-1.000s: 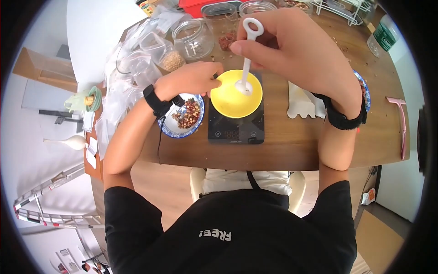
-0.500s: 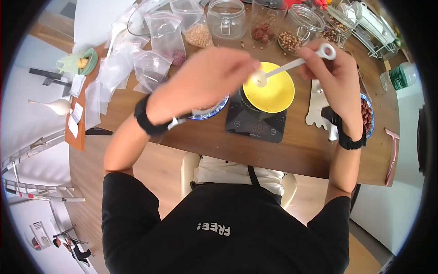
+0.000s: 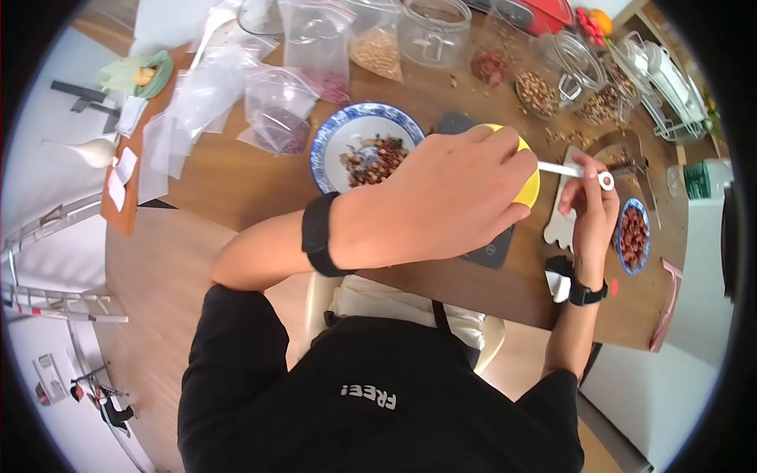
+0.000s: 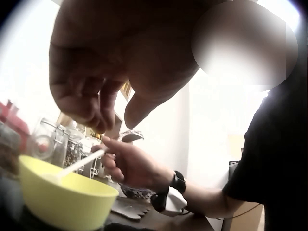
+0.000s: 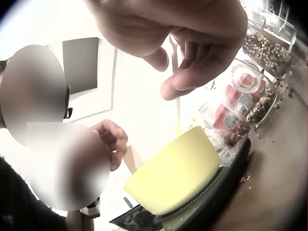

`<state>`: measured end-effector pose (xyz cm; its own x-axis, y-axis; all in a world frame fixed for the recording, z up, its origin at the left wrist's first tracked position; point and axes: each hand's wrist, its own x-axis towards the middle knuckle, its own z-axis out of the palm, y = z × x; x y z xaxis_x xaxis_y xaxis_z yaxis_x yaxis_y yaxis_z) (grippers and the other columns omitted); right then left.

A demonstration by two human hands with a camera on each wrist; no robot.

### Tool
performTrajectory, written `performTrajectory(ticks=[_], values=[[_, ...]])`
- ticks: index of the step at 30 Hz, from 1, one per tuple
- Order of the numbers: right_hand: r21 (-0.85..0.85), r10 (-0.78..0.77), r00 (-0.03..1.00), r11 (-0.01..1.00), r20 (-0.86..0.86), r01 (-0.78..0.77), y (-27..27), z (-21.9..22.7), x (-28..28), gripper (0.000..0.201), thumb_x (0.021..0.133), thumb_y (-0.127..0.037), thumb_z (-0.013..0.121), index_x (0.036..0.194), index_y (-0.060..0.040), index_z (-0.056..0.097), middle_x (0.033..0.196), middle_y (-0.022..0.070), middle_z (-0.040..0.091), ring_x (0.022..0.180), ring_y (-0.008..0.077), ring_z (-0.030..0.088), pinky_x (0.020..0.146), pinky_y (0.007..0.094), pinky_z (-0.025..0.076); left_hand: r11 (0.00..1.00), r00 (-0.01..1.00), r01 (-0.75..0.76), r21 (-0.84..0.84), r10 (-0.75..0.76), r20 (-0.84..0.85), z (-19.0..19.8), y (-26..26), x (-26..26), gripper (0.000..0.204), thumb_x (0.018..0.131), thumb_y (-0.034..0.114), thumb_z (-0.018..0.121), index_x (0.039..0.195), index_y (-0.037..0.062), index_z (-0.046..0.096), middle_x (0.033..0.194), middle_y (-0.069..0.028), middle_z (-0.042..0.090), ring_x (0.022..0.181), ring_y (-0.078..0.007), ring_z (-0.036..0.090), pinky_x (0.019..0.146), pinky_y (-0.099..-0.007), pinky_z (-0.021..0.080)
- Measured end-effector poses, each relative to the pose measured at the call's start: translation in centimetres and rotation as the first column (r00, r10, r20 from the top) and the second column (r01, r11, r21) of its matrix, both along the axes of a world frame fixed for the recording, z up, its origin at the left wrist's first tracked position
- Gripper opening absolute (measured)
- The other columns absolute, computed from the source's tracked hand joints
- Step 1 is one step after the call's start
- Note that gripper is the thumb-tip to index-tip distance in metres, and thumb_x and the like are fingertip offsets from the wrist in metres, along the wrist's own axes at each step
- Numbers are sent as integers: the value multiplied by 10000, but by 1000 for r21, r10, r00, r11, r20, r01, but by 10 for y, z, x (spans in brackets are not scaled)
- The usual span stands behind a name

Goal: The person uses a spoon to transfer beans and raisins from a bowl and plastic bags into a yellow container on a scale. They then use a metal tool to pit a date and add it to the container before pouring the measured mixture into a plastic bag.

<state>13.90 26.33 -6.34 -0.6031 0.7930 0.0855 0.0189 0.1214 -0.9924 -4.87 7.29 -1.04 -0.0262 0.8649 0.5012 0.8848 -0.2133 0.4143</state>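
Note:
In the head view my left hand (image 3: pixel 441 193) is over the yellow bowl (image 3: pixel 533 188), hiding most of it. The left wrist view shows its fingers loosely bent, thumb apart from them and nothing between. To the right, my right hand (image 3: pixel 593 211) pinches the handle of a white spoon (image 3: pixel 558 168) near its ring end. The spoon's head (image 4: pixel 52 178) dips inside the bowl's rim in the left wrist view. Beneath the bowl lies a black kitchen scale (image 3: pixel 495 251). By my left wrist stands a blue-and-white bowl (image 3: pixel 322 158) of mixed beans (image 3: pixel 374 160), partly covered by the hand.
Plastic bags (image 3: pixel 276 106) crowd the back left. Glass jars (image 3: pixel 434 35), one with nuts (image 3: pixel 538 93), stand along the back. At right are a small bowl of dark red pieces (image 3: pixel 633 236), a pale scalloped board (image 3: pixel 558 229), a pink razor-shaped tool (image 3: pixel 666 307) and a bottle (image 3: pixel 702 180).
My left hand left the bowl's rim and swung right, over the bowl. The right hand moved right and lower, tipping the spoon from upright to nearly level. The head view turned left.

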Motion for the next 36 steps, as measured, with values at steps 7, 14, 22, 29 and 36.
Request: performTrajectory(ticks=[7,14,22,29,36], values=[[-81,203,973,977,106,-195,-5,0,6,401,1047,-284,545,1297,27,591,676,33,639,535,74,581,475,196,442,942,981,34,-335,-96,-170,-3,26,-28,697,760,303,818,1289,-47,529,1166,-179,586,1061,-348,617,873,-422,524],[-131,262,956,961,133,-245,-4,-4,6,409,1038,-279,568,1324,12,584,695,39,653,546,75,591,482,193,452,884,975,-8,-467,-97,-201,-7,31,-27,756,770,340,810,1334,-58,502,1139,-201,611,1071,-368,627,874,-434,523],[-111,298,943,953,150,-283,-5,-7,6,466,1037,-315,560,1342,37,566,715,42,654,557,83,598,472,198,454,990,988,-81,-118,64,-142,56,11,-76,545,883,401,703,1243,15,569,1103,-193,654,996,-359,646,831,-439,519],[-182,328,933,936,147,-301,-8,-8,6,465,1077,-330,462,1336,43,560,687,43,640,532,87,595,460,194,461,950,992,-19,-312,-22,-127,32,19,-60,574,870,335,725,1300,-2,550,1066,-186,644,1004,-361,630,847,-424,515],[-200,308,941,940,139,-278,-6,-5,7,423,1069,-287,499,1347,27,554,678,45,642,523,84,595,460,196,465,921,983,63,-385,-124,-137,-1,30,-31,642,811,296,781,1294,-52,540,1089,-186,630,1023,-341,635,841,-431,525]])
